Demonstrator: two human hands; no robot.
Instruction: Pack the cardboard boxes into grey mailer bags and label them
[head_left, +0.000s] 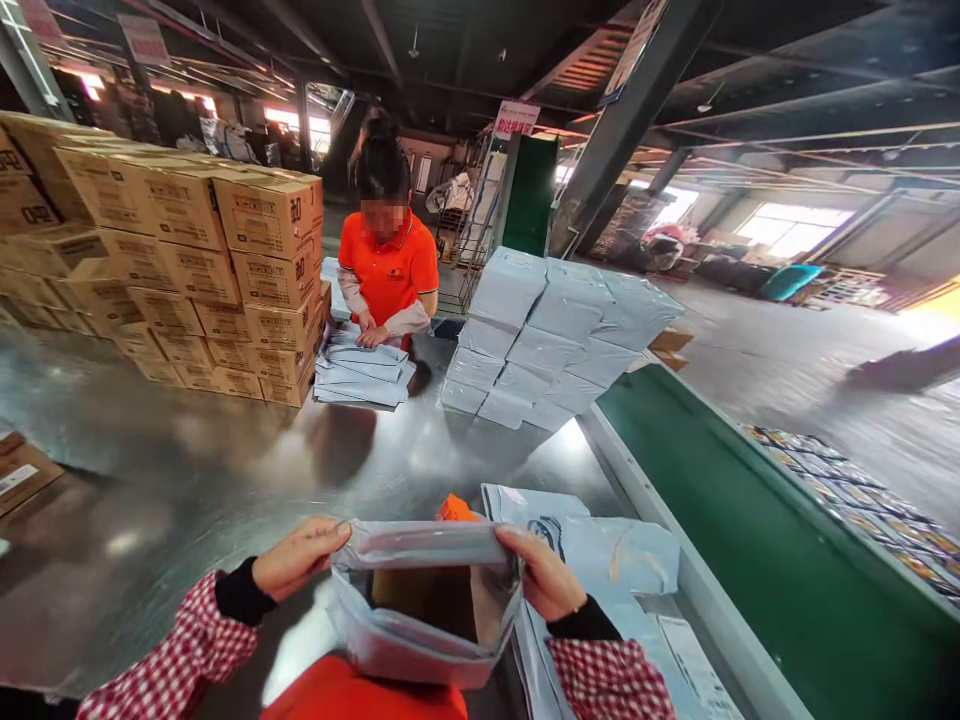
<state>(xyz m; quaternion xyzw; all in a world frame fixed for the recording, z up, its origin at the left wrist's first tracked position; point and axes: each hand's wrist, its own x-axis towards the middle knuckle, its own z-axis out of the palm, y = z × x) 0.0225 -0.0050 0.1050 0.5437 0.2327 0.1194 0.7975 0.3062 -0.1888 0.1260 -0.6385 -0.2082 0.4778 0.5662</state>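
Note:
A pale grey plastic mailing bag [420, 640] is held with its mouth wide towards me. Part of a brown cardboard box [427, 595] shows inside it. My left hand [304, 553] pinches the bag's upper left corner between thumb and fingers. On the opposite corner, my right hand [546, 572] grips the rim, its fingers partly hidden behind the plastic. Flat mailing bags [615, 555] lie in a loose pile just right of my right hand. Behind the held bag a small orange object [456, 508] peeks out; its kind is unclear.
Brown cartons [262, 270] are stacked at the left on the metal table [225, 470]. A co-worker in an orange shirt [397, 265] handles flat bags [364, 370] across from me. Wrapped parcels [547, 330] stand stacked at the back. A green conveyor belt [720, 510] runs along the right.

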